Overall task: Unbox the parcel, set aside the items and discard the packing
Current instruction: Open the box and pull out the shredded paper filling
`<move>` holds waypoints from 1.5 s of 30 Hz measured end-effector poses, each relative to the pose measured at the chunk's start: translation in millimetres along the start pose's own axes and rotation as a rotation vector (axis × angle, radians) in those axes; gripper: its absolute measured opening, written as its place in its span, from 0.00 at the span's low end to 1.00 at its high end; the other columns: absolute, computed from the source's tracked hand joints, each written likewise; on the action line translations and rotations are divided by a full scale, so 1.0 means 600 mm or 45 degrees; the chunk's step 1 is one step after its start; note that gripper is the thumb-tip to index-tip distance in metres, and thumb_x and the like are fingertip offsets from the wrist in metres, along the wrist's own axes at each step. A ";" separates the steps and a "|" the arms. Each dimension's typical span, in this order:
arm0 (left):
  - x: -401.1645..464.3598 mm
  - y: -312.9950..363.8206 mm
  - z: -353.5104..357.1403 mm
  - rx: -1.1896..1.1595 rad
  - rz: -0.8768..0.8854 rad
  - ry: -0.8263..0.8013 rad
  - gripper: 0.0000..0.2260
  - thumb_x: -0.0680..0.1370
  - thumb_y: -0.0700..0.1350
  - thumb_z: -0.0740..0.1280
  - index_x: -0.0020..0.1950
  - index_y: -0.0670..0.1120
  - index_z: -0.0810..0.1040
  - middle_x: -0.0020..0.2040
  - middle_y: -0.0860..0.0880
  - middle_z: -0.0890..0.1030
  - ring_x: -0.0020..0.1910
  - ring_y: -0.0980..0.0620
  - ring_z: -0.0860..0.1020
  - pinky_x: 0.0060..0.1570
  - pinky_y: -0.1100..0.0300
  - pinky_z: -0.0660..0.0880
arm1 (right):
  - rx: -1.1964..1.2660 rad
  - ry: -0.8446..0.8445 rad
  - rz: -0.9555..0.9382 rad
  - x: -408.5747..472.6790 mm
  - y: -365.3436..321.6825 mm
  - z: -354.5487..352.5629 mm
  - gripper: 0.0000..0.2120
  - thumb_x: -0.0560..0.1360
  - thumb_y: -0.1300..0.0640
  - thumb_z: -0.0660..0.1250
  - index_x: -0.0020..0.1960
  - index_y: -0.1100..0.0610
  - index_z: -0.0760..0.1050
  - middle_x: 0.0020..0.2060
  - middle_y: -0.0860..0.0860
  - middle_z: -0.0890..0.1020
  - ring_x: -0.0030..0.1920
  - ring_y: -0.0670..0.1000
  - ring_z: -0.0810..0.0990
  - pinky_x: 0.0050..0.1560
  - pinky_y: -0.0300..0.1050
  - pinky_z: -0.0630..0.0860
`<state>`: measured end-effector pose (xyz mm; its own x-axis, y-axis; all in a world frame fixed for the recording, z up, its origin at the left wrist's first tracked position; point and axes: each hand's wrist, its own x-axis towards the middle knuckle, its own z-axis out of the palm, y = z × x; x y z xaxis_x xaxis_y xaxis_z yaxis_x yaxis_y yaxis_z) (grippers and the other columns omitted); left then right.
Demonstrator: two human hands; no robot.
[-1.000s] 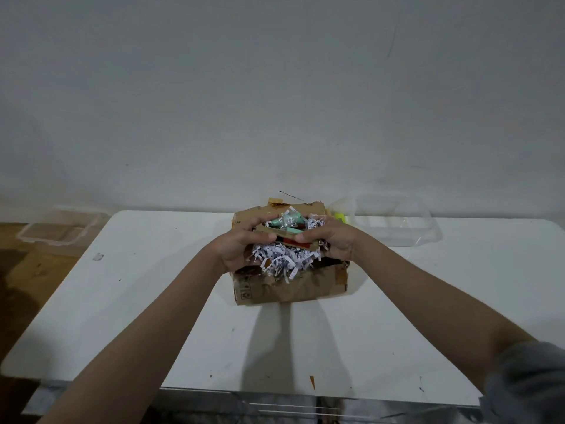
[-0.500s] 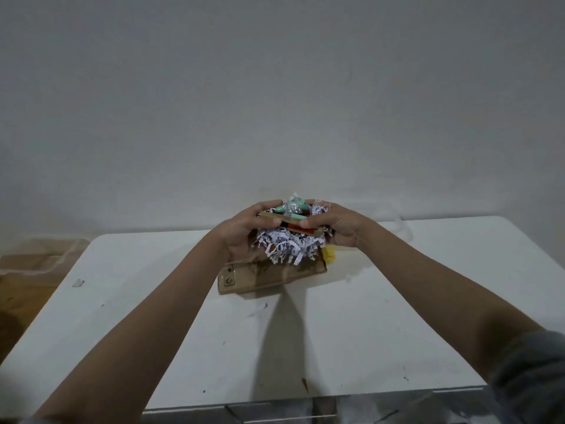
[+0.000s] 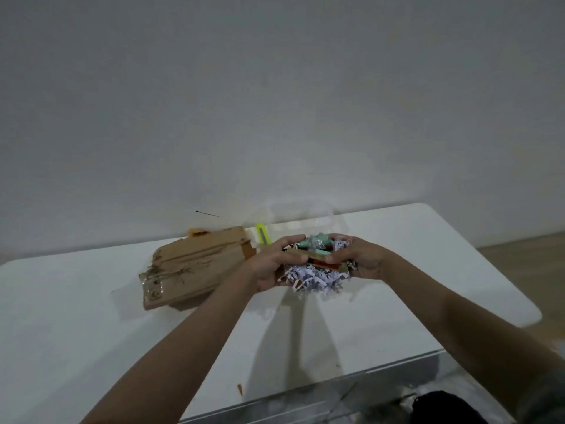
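Both hands hold one bundle above the white table [image 3: 91, 316]: white shredded paper [image 3: 312, 278] with small items [image 3: 316, 252] on top, among them a mint-green piece and a brown and red flat pack. My left hand [image 3: 272, 264] grips the bundle's left side, thumb over the top. My right hand [image 3: 360, 260] grips its right side. The brown cardboard box [image 3: 192, 267] lies on the table to the left of my hands, apart from the bundle.
A clear plastic container [image 3: 301, 218] stands just behind my hands near the wall. A yellow-green utility knife [image 3: 263, 235] lies between it and the box. The table's right edge and wooden floor [image 3: 526, 264] show at the right. A dark object [image 3: 443, 408] sits below the near edge.
Both hands lifted the bundle of shredded paper and items out of the box and carried it to the right. The view turned right, so the box now lies at the left.
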<state>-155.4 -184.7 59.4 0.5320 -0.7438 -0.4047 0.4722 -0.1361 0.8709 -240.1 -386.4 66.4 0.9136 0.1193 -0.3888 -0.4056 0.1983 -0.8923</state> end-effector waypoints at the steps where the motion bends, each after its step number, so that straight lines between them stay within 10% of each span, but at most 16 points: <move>1: 0.011 -0.015 0.013 0.015 -0.018 -0.001 0.26 0.69 0.31 0.70 0.65 0.49 0.74 0.49 0.42 0.78 0.43 0.50 0.77 0.40 0.57 0.73 | 0.003 0.001 0.011 -0.007 0.012 -0.014 0.27 0.63 0.70 0.72 0.61 0.60 0.75 0.51 0.58 0.83 0.45 0.56 0.82 0.40 0.44 0.81; 5: 0.043 -0.069 0.056 0.011 -0.048 0.050 0.28 0.71 0.25 0.64 0.67 0.46 0.70 0.52 0.40 0.76 0.43 0.48 0.77 0.34 0.63 0.76 | -0.074 0.032 0.055 -0.022 0.056 -0.061 0.27 0.62 0.74 0.71 0.60 0.63 0.75 0.48 0.59 0.82 0.45 0.57 0.82 0.38 0.45 0.81; 14: 0.078 -0.117 0.084 0.631 0.109 0.195 0.38 0.63 0.40 0.73 0.70 0.56 0.64 0.67 0.43 0.66 0.63 0.46 0.72 0.57 0.53 0.76 | -0.457 0.238 -0.069 -0.026 0.093 -0.104 0.29 0.62 0.73 0.76 0.59 0.57 0.74 0.50 0.55 0.81 0.48 0.54 0.81 0.47 0.50 0.82; 24: 0.079 -0.122 0.098 0.988 0.431 0.428 0.38 0.69 0.37 0.74 0.75 0.46 0.59 0.70 0.44 0.66 0.69 0.49 0.66 0.67 0.53 0.67 | -0.961 0.301 -0.234 -0.032 0.097 -0.098 0.42 0.70 0.61 0.73 0.76 0.52 0.53 0.73 0.52 0.62 0.72 0.52 0.63 0.71 0.48 0.64; 31: 0.089 -0.127 0.106 1.436 0.144 0.382 0.38 0.79 0.44 0.63 0.76 0.52 0.37 0.76 0.49 0.31 0.77 0.44 0.47 0.69 0.35 0.42 | -1.041 0.265 -0.333 -0.031 0.102 -0.090 0.42 0.74 0.68 0.59 0.76 0.47 0.38 0.76 0.55 0.53 0.74 0.61 0.59 0.59 0.56 0.75; 34: 0.089 -0.129 0.096 1.367 0.097 0.371 0.41 0.79 0.46 0.62 0.74 0.49 0.29 0.78 0.48 0.38 0.77 0.46 0.43 0.68 0.34 0.38 | -1.150 0.353 -0.434 -0.026 0.104 -0.089 0.37 0.76 0.68 0.57 0.77 0.49 0.41 0.76 0.56 0.55 0.67 0.66 0.68 0.52 0.41 0.74; 38: 0.084 -0.126 0.089 1.328 0.061 0.375 0.41 0.79 0.48 0.62 0.75 0.45 0.31 0.76 0.50 0.60 0.74 0.46 0.60 0.69 0.37 0.38 | -1.088 0.491 -0.483 -0.020 0.104 -0.082 0.28 0.76 0.66 0.63 0.73 0.56 0.59 0.69 0.59 0.70 0.68 0.58 0.71 0.64 0.45 0.70; 42: 0.078 -0.131 0.082 1.342 0.150 0.283 0.42 0.78 0.50 0.63 0.74 0.48 0.30 0.78 0.48 0.52 0.73 0.44 0.63 0.71 0.37 0.55 | -1.341 0.512 -0.543 -0.013 0.106 -0.085 0.15 0.74 0.66 0.66 0.61 0.64 0.76 0.69 0.59 0.70 0.68 0.58 0.71 0.66 0.46 0.68; 45: 0.074 -0.133 0.089 1.553 0.088 0.318 0.34 0.80 0.54 0.59 0.77 0.48 0.41 0.77 0.46 0.35 0.76 0.44 0.55 0.72 0.37 0.49 | -1.446 0.542 -0.556 -0.011 0.118 -0.085 0.13 0.76 0.61 0.65 0.60 0.59 0.79 0.68 0.58 0.69 0.65 0.59 0.69 0.64 0.53 0.70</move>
<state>-207.0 -241.6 -13.2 0.7116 -0.6473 -0.2731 -0.4510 -0.7190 0.5288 -273.3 -422.9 -6.1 0.9861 -0.1052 0.1284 -0.0123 -0.8175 -0.5757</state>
